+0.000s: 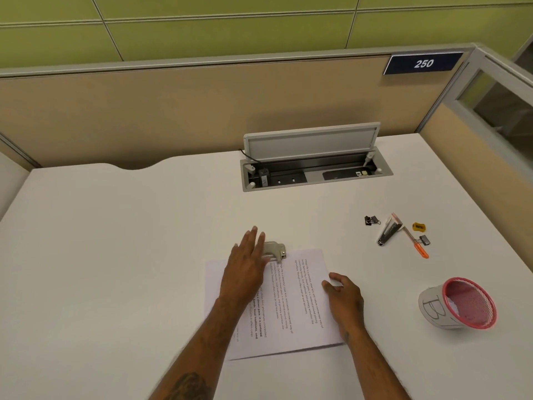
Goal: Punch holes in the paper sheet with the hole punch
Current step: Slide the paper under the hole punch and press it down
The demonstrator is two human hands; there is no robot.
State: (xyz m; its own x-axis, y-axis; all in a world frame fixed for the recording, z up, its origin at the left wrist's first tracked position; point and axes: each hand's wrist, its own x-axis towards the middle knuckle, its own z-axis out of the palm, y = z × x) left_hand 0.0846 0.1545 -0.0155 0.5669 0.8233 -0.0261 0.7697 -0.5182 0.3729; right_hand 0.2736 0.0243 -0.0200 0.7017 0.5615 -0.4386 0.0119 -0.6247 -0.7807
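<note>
While the white surface is carrying everything, the printed paper sheet is lying flat near its front edge, turned sideways to the person. The left hand is resting over the sheet's far edge with its grip released, straight fingers lying on the hole punch. The punch is sitting at that far edge with the paper apparently fed into its mouth. The right hand is bearing on the sheet's right edge with bent fingers; whether its grip is pinching the paper or only pressing it, I cannot tell.

The likeliest trouble is the sheet creeping or skewing as the lever is going down, leaving a hole crooked or too close to the edge. The left palm is also sitting toward the punch's left side, so an off-centre push may be tipping it.

Farther back, a cable box with a raised lid is standing open. To the right, well apart, a pink mesh cup is lying on its side, and beyond it a stapler, an orange pen, a yellow sharpener and binder clips are lying loose. None of these is blocking the work.
</note>
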